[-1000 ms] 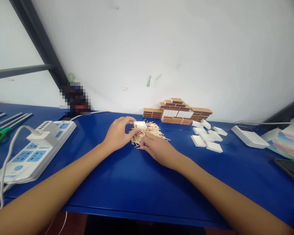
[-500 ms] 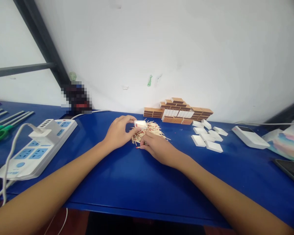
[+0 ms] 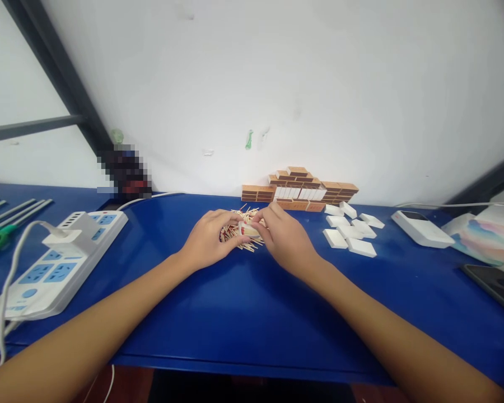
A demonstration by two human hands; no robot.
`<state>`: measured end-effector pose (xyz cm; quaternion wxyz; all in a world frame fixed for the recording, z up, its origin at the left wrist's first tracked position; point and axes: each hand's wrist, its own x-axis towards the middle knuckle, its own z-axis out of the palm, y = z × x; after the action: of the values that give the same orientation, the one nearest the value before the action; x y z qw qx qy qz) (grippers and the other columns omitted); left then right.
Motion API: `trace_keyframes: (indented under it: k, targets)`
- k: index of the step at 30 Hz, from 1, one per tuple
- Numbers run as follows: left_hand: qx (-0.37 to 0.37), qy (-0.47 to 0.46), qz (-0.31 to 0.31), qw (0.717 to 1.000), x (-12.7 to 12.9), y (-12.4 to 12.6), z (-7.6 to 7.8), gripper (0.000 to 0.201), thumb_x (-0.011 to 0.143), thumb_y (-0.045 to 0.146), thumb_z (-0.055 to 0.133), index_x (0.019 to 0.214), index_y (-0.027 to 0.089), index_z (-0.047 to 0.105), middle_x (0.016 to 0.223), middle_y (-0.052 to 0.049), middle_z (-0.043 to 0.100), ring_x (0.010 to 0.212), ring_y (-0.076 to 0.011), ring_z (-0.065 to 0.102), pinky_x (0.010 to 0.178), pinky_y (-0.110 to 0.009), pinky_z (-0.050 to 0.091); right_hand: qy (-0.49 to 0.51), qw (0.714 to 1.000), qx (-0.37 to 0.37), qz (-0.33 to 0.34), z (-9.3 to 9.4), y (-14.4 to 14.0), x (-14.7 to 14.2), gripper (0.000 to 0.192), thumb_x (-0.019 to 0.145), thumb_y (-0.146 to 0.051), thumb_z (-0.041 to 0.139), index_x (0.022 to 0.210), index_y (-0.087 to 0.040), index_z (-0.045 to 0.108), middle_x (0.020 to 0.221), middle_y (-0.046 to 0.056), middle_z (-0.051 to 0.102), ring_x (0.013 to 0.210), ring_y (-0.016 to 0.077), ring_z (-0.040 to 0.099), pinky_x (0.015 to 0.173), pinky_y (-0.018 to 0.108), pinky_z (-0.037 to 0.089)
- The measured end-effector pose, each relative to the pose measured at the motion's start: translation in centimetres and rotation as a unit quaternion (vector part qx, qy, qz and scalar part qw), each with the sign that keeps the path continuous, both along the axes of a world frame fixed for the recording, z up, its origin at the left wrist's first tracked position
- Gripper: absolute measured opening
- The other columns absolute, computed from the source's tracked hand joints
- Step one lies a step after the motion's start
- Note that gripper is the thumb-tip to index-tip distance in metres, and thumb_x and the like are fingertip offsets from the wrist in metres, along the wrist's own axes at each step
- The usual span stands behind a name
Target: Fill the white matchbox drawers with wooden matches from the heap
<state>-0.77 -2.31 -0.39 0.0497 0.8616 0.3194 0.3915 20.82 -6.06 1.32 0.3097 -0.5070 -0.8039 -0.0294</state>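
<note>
At table centre: I am seeing both hands working over the matches (image 3: 239,238), a loose heap on the blue table (image 3: 235,313).
Left hand (image 3: 205,240): I am seeing its fingers curling onto the small white tray (image 3: 248,230), holding one end of it just above the heap.
Right hand (image 3: 286,238): I am seeing thumb and fingertips pinching together at the tray's other end; whether they are gripping matches or the tray itself I cannot tell.
Tray: it is sitting between the two hands, red match heads showing inside.
Behind: brown boxes (image 3: 299,187) are standing stacked against the wall.
Right of the hands: white trays (image 3: 349,230) are lying scattered.
Left: a power strip (image 3: 59,260) is lying flat.
Writing: I am finding none that can be read.
</note>
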Motion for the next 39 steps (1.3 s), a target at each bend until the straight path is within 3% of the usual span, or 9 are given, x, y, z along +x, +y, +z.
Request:
trace_keyframes:
  k: [4, 20, 26, 39]
  targets:
    - [0.011, 0.001, -0.010, 1.000, 0.0, -0.1, 0.0, 0.036, 0.088, 0.045, 0.079, 0.113, 0.021, 0.068, 0.112, -0.007, 0.076, 0.103, -0.0255, 0.070, 0.093, -0.042, 0.053, -0.040, 0.999, -0.007, 0.002, -0.3, -0.1, 0.0, 0.008, 0.103, -0.021, 0.055, 0.096, -0.019, 0.059, 0.099, 0.007, 0.061, 0.082, 0.0208, 0.059, 0.067, 0.032, 0.039]
    - [0.001, 0.038, -0.016, 0.999, -0.1, -0.2, 0.1, 0.038, 0.090, 0.049, 0.076, 0.115, 0.021, 0.067, 0.112, -0.008, 0.075, 0.103, -0.0272, 0.070, 0.093, -0.045, 0.054, -0.010, 0.997, -0.057, 0.047, 0.0, 0.1, 1.1, 0.005, 0.102, -0.018, 0.056, 0.102, -0.020, 0.060, 0.106, 0.006, 0.058, 0.086, 0.0186, 0.059, 0.072, 0.030, 0.043]
    - [-0.010, 0.041, -0.016, 0.999, -0.2, -0.3, 0.0, 0.037, 0.090, 0.047, 0.076, 0.115, 0.022, 0.066, 0.112, -0.008, 0.074, 0.103, -0.0273, 0.070, 0.092, -0.045, 0.055, -0.027, 0.998, -0.058, 0.028, -0.7, 0.1, 0.7, 0.007, 0.102, -0.018, 0.054, 0.098, -0.020, 0.059, 0.103, 0.005, 0.058, 0.076, 0.0165, 0.056, 0.066, 0.029, 0.040]
    - [-0.027, -0.024, 0.021, 0.999, -0.5, 0.3, 0.6, 0.035, 0.088, 0.041, 0.080, 0.114, 0.022, 0.067, 0.111, -0.006, 0.077, 0.101, -0.0248, 0.073, 0.093, -0.043, 0.058, 0.066, 0.997, -0.025, 0.014, 0.2, -0.2, 0.7, 0.012, 0.104, -0.025, 0.049, 0.101, -0.021, 0.059, 0.099, 0.006, 0.060, 0.077, 0.0182, 0.057, 0.071, 0.031, 0.043]
